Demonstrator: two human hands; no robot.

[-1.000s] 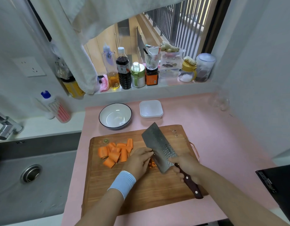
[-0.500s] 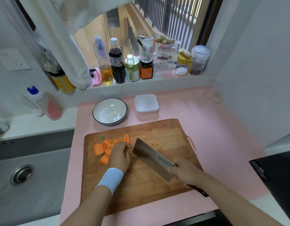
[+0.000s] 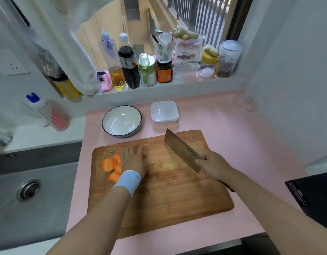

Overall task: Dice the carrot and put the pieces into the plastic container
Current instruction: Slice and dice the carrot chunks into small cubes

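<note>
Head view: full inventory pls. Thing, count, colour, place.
cutting board: 1, brown wood, on pink mat
pink mat: 1, pink, countertop
carrot pieces: several, orange, board's left part
cleaver: 1, steel, over board's right rear
plastic container: 1, white, behind board
bowl: 1, white with dark rim, left of container
sink: 1, grey, far left
bottles and jars: several, mixed, windowsill
wristband: 1, pale blue, left wrist
left hand: 1, over carrot pieces, blurred
right hand: 1, grips cleaver handle
</note>
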